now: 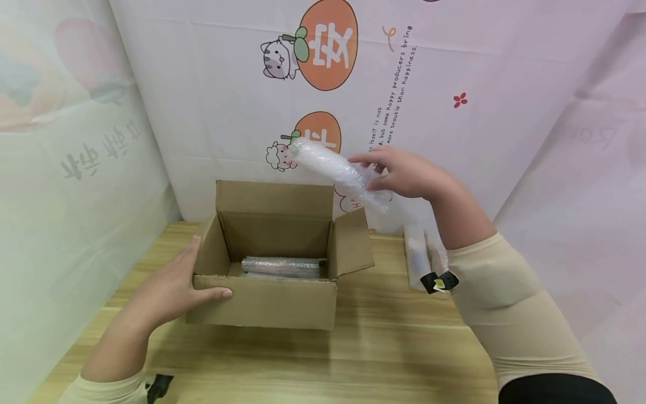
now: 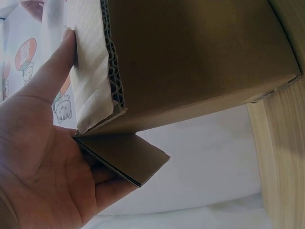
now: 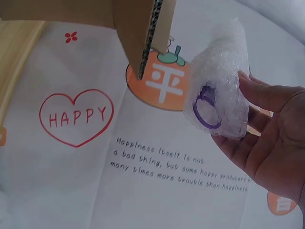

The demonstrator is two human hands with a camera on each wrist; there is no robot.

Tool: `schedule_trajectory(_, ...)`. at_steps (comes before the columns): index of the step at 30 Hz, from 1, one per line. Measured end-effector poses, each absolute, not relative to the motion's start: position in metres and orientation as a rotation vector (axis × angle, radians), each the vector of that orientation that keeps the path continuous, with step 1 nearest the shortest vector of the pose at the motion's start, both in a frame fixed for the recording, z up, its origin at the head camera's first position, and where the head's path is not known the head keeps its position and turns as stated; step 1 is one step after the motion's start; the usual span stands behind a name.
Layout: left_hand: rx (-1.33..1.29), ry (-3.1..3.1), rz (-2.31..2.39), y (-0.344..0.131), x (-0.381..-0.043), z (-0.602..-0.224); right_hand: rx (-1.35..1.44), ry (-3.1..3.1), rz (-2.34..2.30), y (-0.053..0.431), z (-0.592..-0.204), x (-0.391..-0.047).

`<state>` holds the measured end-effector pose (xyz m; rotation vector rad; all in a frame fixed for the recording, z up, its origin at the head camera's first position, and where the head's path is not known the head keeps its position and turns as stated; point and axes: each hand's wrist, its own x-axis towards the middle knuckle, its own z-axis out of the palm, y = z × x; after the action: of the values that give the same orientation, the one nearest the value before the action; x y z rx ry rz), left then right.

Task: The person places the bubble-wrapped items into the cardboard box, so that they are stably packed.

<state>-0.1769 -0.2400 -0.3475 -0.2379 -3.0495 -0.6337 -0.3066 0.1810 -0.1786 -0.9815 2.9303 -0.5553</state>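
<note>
An open cardboard box (image 1: 267, 303) stands on the table. My left hand (image 1: 169, 289) grips its near left corner, the thumb on the front flap. In the left wrist view the fingers pass behind a side flap (image 2: 131, 160). Above the box's right side, my right hand (image 1: 404, 171) holds a long bubble-wrapped package (image 1: 328, 165) by its right end, tilted with the left end higher. A purple ring (image 3: 207, 93) shows through the wrap in the right wrist view; the rest of the contents is unclear. Inside the box lies a bubble-wrapped roll (image 1: 282, 266).
More clear-wrapped packages (image 1: 416, 255) lie on the table to the right, partly behind my right forearm. The box's right flap (image 1: 355, 241) sticks outward. A printed cloth (image 1: 222, 101) hangs behind the wooden table (image 1: 404, 348), with white cloth on both sides.
</note>
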Motion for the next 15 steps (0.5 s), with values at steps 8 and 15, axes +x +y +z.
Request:
schedule_trajectory(8,-0.251,-3.042,-0.631,-0.24,-0.178,-0.347,-1.116,2.838,-0.362,0.143,-0.174,-0.301)
schedule_trajectory(15,-0.25,-3.039,-0.638,-0.242,-0.178,-0.347,-1.19,2.783,-0.234,0.111,-0.185,-0.304)
